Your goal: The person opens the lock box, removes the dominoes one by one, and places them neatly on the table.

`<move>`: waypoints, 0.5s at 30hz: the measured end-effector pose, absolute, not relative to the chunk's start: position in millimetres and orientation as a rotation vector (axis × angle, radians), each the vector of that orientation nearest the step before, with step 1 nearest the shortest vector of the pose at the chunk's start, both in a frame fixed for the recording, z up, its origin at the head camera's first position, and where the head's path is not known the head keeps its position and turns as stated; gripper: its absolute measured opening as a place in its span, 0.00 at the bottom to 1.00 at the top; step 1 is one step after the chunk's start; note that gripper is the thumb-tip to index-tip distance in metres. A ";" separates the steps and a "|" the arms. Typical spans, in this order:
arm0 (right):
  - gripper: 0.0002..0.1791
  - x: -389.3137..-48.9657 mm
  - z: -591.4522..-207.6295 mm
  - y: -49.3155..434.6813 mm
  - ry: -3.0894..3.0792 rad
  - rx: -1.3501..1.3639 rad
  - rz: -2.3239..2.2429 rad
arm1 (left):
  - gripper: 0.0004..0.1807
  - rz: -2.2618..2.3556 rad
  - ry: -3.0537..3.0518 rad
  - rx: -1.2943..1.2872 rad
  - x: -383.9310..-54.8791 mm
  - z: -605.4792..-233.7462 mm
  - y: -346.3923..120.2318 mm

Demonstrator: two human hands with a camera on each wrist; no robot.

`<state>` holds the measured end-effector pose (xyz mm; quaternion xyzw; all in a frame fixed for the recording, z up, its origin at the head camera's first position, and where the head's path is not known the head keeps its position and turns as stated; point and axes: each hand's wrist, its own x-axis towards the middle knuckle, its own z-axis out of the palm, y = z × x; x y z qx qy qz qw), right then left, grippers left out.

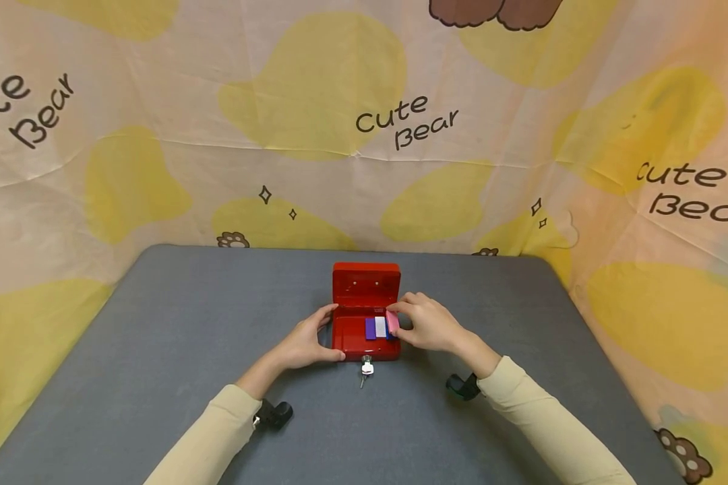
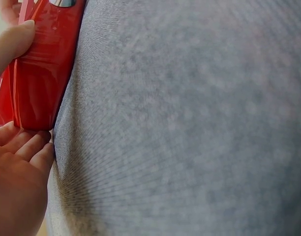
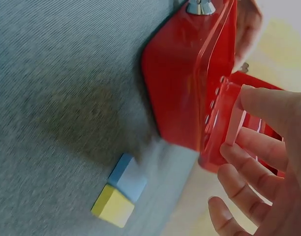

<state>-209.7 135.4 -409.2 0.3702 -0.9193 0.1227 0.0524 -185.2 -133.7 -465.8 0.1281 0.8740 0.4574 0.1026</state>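
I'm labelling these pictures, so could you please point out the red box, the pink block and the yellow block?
Red box (image 1: 366,295), head view: inside of its lid.
Pink block (image 1: 392,322), head view: its middle.
Yellow block (image 3: 114,207), right wrist view: its broad face.

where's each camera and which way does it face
Head: on the head, facing forward and down at the red box; left hand, right hand, sleeves show.
Left wrist: on that wrist, facing the box's front and grey tabletop; left hand shows, apparently right too.
Right wrist: on that wrist, facing the box, pink piece, blue block, yellow block; both hands show.
Both wrist views share the silver lock.
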 end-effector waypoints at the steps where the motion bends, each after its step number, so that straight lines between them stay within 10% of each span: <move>1: 0.22 -209.3 -409.1 137.6 -2.800 1.119 0.377 | 0.50 1.352 2.577 0.378 -185.2 -465.8 -133.6; 15: 0.23 -210.6 -415.0 161.6 -2.851 1.006 0.466 | 0.51 1.355 2.573 0.380 -185.3 -466.2 -134.4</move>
